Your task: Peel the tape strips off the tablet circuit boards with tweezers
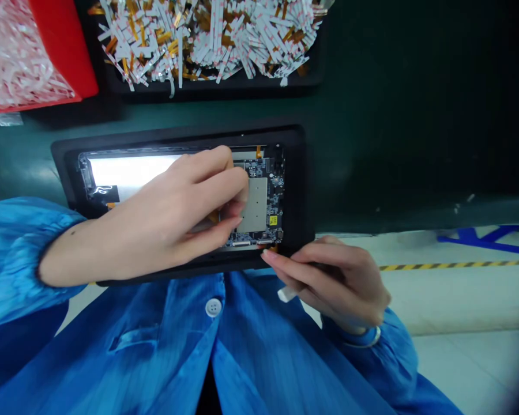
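Observation:
An opened tablet (pixel 281 199) lies in a black tray (pixel 300 173), its circuit board with a flat metal shield (pixel 258 204) exposed. To the left of the board is a silvery white panel (pixel 130 170). My left hand (pixel 177 207) reaches over the tablet, thumb and fingers pinched at the board's left side; whatever is between them is hidden, with a bit of orange showing beneath. My right hand (pixel 337 279) is at the tray's near right corner, a fingertip by an orange flex cable (pixel 273 249). A white-ended tool (pixel 288 294) sticks out from its curled fingers.
Behind the tablet stands a black bin (pixel 216 89) heaped with white and orange strips (pixel 242 40). A red box (pixel 75 63) of clear plastic scraps (pixel 17 57) stands at the far left. The dark green table (pixel 398 144) ends in front of the right hand.

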`<state>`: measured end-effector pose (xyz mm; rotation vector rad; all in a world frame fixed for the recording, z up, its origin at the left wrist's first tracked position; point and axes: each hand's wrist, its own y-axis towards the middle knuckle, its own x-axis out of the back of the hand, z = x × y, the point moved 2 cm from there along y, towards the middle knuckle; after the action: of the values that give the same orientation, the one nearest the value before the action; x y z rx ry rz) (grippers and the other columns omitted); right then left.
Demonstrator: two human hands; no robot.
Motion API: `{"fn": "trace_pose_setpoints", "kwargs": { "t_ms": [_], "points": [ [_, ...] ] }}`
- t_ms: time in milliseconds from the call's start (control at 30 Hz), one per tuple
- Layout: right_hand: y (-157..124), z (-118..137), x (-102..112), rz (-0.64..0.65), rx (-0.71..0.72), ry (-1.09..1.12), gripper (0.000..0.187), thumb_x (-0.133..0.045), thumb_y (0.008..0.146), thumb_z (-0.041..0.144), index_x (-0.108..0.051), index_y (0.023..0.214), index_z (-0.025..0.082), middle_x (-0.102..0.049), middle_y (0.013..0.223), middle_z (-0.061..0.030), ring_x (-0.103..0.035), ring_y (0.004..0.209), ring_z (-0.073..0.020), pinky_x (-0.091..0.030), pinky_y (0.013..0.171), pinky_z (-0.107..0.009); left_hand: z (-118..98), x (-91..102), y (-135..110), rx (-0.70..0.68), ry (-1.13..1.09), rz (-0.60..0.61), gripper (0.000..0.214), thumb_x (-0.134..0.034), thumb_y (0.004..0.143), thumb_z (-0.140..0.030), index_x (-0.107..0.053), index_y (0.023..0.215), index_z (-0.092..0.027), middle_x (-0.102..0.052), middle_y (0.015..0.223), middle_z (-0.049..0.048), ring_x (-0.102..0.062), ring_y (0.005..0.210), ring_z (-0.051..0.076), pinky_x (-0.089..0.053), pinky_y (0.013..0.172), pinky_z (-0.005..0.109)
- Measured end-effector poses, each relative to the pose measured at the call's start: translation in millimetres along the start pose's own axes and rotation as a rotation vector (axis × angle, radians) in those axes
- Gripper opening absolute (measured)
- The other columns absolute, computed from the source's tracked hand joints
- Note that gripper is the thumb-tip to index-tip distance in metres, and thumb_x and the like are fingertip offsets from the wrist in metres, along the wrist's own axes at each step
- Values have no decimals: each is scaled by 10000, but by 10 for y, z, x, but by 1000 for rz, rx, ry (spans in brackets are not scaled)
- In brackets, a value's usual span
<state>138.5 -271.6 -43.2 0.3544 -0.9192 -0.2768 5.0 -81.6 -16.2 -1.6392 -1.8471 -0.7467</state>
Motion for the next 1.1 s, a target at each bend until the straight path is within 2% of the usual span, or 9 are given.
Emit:
{"fn": "trace_pose_setpoints", "kwargs": {
  "t_ms": [200,367,467,567,733,900,1100],
  "points": [
    [94,39,20,18,-76,89,117,-688,842,46,-692,822,161,-592,596,56,-466,487,-32,-420,450,-186,5,-7,12,-23,15,-7,93,-449,976,-199,-504,904,-176,-488,887,26,-504,750,133,-419,686,293],
    [42,38,-3,-26,-61,50,144,-737,799,53,-696,897,151,-627,695,30,-498,528,-52,-436,463,-217,16,-11,6,-12,14,-6,87,-447,978,-227,-498,918,-189,-495,908,30,-518,759,144,-422,696,306],
    [82,40,5,-17,-34,-3,128,-727,803,43,-694,876,143,-611,687,21,-495,525,-53,-425,449,-216,25,-13,6,-23,18,-7,100,-449,978,-226,-509,916,-176,-492,895,35,-506,750,147,-415,683,312],
    [174,58,21,26,-13,-49,121,-710,808,24,-697,842,139,-605,667,12,-482,499,-47,-419,433,-203,27,-16,11,-32,52,-9,128,-439,984,-228,-517,902,-168,-486,878,38,-494,733,149,-405,669,316],
    [248,131,46,64,-110,26,164,-713,805,18,-656,773,168,-571,598,54,-522,504,-33,-457,474,-147,4,-29,11,-46,78,0,161,-422,995,-235,-525,895,-162,-498,878,44,-504,750,155,-410,666,301],
    [261,126,78,216,-201,-112,130,-657,876,97,-615,775,167,-578,814,-2,-541,601,-41,-424,447,-160,5,-41,9,-41,86,2,164,-410,991,-225,-541,908,-173,-509,892,42,-513,769,163,-418,674,301],
    [310,-23,125,285,-289,55,198,-686,842,98,-542,747,197,-523,851,-6,-538,637,-69,-456,467,-182,23,-38,7,-48,41,14,175,-423,987,-214,-568,911,-150,-523,897,64,-509,764,166,-434,666,322]
  ]
}}
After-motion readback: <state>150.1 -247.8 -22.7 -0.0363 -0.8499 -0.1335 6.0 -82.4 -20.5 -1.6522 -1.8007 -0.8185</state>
